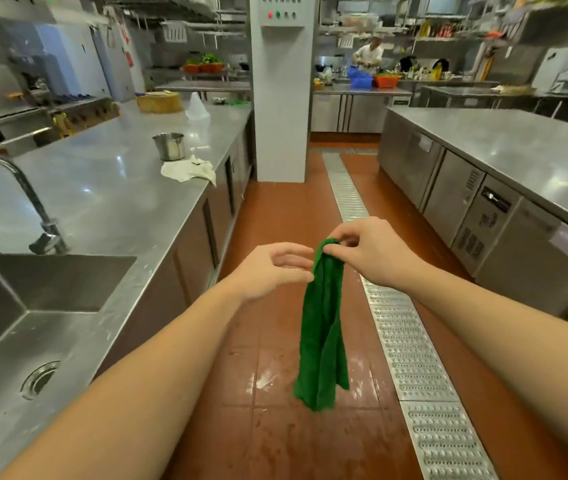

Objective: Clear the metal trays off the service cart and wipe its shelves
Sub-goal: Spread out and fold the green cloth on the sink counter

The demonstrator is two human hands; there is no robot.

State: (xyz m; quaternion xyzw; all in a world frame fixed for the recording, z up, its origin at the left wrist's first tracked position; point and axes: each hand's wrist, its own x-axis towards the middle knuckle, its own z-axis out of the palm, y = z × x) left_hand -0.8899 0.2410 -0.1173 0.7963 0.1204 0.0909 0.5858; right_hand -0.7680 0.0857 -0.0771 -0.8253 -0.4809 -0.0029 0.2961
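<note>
A green cloth (322, 327) hangs down limp in front of me over the red tiled floor. My right hand (367, 249) pinches its top edge between thumb and fingers. My left hand (272, 268) is beside the cloth on the left, fingers relaxed and stretched toward it, the fingertips touching its upper edge. No service cart and no metal trays are in view.
A steel counter (112, 188) with a sink (29, 327) and tap (15, 195) runs along my left, carrying a small metal pot (168, 146) and a white rag (189, 169). Steel fridge cabinets (483, 209) line the right. A floor drain grate (410, 341) runs down the aisle. A white pillar (280, 98) stands ahead; a person (368, 57) works far back.
</note>
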